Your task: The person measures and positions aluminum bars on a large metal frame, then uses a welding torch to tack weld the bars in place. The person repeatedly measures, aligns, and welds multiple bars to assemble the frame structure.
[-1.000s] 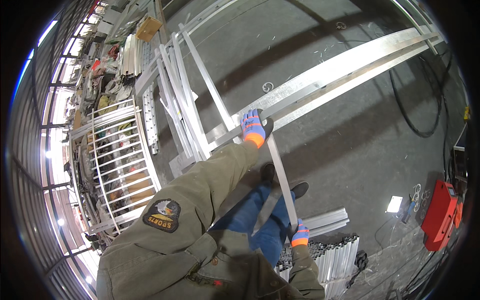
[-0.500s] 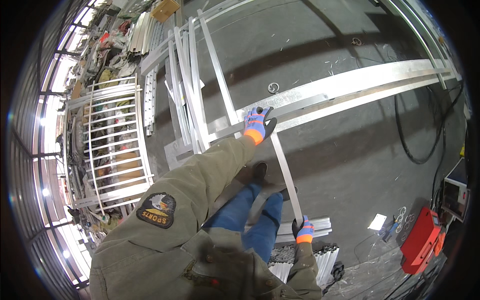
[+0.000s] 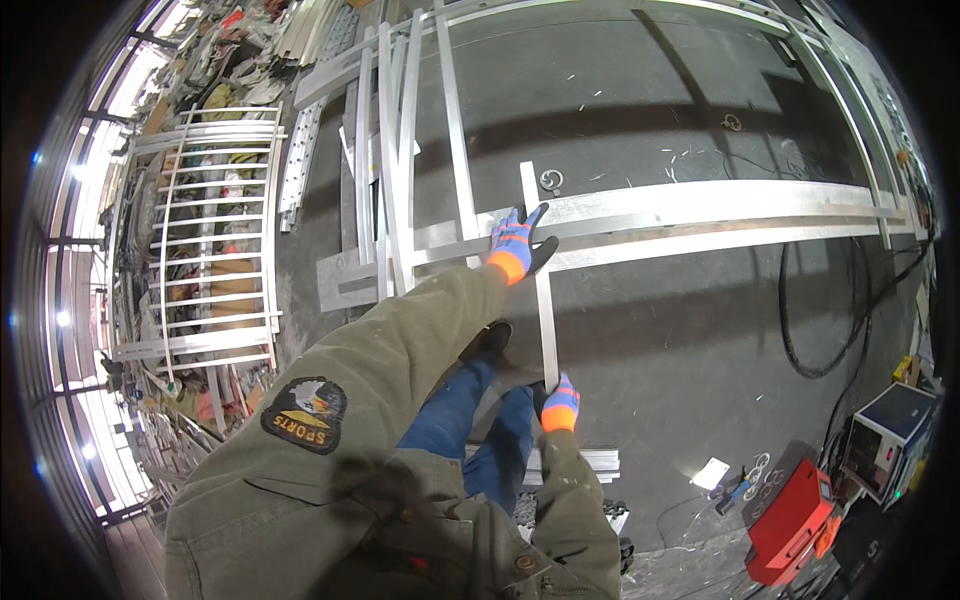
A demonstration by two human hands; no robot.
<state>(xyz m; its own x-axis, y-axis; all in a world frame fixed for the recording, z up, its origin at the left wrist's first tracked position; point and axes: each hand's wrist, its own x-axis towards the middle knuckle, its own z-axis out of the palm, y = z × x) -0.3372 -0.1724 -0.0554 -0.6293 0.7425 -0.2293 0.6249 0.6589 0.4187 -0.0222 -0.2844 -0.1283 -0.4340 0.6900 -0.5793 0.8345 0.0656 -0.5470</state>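
A short flat metal bar (image 3: 543, 300) lies across two long metal rails (image 3: 700, 210) on the grey floor. My left hand (image 3: 515, 243), in a blue and orange glove, presses flat where the bar crosses the rails, fingers spread. My right hand (image 3: 560, 403), gloved the same way, grips the near end of that bar. My olive sleeves and blue trousers fill the lower middle, with a dark shoe (image 3: 493, 338) beside the bar.
Several upright metal strips (image 3: 395, 160) lie to the left. A white railing panel (image 3: 205, 240) leans further left amid clutter. A black cable (image 3: 815, 330) loops on the right. A red box (image 3: 790, 520) and a blue-grey machine (image 3: 885, 440) sit at lower right.
The view has tilted so the rails now run level. My left hand stays on the crossing and my right hand has kept hold of the bar's near end.
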